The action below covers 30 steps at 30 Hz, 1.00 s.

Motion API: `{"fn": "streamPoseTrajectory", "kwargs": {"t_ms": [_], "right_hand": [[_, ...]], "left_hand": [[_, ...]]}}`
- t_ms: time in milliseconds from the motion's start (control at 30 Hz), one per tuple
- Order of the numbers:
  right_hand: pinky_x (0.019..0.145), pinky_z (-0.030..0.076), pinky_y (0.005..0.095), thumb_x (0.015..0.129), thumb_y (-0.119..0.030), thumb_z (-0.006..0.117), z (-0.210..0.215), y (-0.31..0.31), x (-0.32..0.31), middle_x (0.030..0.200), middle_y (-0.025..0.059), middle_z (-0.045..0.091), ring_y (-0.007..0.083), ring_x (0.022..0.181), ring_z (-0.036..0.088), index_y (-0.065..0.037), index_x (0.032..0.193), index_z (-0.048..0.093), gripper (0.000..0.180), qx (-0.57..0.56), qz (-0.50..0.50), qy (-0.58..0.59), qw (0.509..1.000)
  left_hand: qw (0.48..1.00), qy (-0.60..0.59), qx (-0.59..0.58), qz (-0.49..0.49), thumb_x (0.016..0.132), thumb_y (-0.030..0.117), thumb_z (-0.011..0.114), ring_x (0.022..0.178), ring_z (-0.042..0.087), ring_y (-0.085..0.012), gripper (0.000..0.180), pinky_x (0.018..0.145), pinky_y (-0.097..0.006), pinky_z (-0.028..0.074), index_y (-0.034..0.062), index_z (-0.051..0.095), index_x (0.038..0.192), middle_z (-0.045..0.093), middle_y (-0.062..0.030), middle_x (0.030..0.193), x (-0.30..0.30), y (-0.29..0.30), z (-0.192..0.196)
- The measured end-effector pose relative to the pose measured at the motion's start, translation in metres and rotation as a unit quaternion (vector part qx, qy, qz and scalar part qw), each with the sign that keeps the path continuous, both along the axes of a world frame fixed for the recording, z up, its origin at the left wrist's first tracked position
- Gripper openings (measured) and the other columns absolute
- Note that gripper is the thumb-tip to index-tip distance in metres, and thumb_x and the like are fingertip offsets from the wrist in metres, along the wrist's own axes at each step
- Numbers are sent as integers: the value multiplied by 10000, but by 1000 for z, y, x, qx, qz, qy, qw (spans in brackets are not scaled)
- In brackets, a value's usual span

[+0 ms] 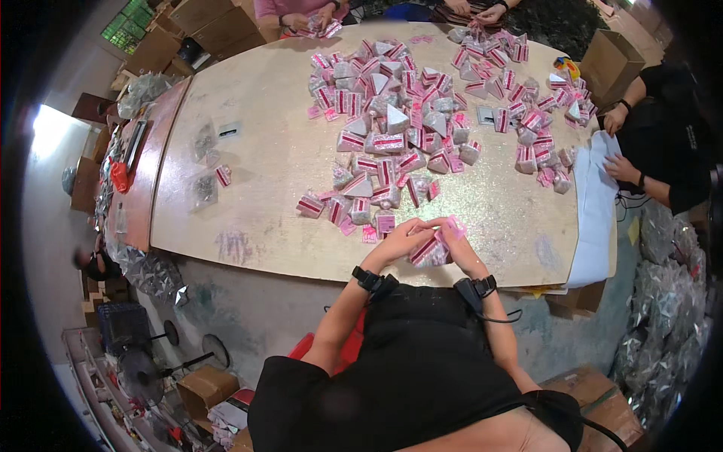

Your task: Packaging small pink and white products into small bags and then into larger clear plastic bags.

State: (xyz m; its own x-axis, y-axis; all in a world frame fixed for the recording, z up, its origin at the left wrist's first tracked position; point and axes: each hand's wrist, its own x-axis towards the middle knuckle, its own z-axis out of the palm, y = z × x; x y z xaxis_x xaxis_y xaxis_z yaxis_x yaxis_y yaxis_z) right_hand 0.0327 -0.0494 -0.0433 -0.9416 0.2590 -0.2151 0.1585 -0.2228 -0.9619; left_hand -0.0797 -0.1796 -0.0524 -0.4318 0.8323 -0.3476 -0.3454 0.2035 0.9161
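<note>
At the table's near edge I hold a cake-slice-shaped piece [430,254], whitish with dark pink bands. My left hand [404,239] is closed on its upper left side, fingers reaching across the top. My right hand [461,248] grips it from the right, where a bit of pink film or tag [455,228] sticks up between the fingers. The hands partly cover the piece. Just beyond them lies a big heap of similar wedges [388,143], many with pink tags. One pink tagged wedge [385,224] rests right beside my left hand.
A smaller pile of wedges [533,124] lies at the right. Clear plastic bags [204,188] and a lone wedge [223,175] lie on the left of the table [263,151]. Co-workers' hands [619,167] rest on white sheeting [591,218] at right; others work at the far edge.
</note>
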Motion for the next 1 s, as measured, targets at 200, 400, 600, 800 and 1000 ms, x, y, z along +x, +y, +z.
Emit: {"fn": "streamPoseTrajectory", "kwargs": {"t_ms": [200,400,600,800,1000], "right_hand": [[651,422,242,963,-320,335,-5,23,-22,771,58,575,107,704,539,7,860,535,396,-21,42,-1,999],[640,392,254,948,-272,371,2,7,-48,725,45,506,129,658,482,-6,825,536,337,-8,70,23,997],[597,414,258,896,-105,476,30,14,-45,732,66,477,136,651,506,-2,971,603,180,226,21,65,972],[752,440,319,867,-29,461,27,-2,-47,935,154,519,231,884,541,40,1147,446,288,309,-14,30,950],[993,292,390,674,98,482,13,-40,-47,1207,276,296,431,1163,312,92,1240,269,605,411,20,60,910]], "left_hand": [[990,-109,36,84,898,244,522,715,563,-125,230,669,-256,470,13,532,905,562,-55,757,-17,-9,2],[968,-175,169,67,919,212,486,834,578,-173,210,784,-326,503,4,508,907,555,-81,863,-27,-13,4],[980,-127,142,60,890,227,537,928,564,-191,212,776,-389,530,23,502,935,521,-78,990,-33,-12,-2],[987,-95,123,34,887,176,535,981,512,-173,185,738,-354,506,41,449,980,498,-82,1027,-21,4,-2],[987,56,118,93,900,249,516,896,445,-118,298,793,-275,405,55,355,1059,474,-59,996,-13,12,-24]]}}
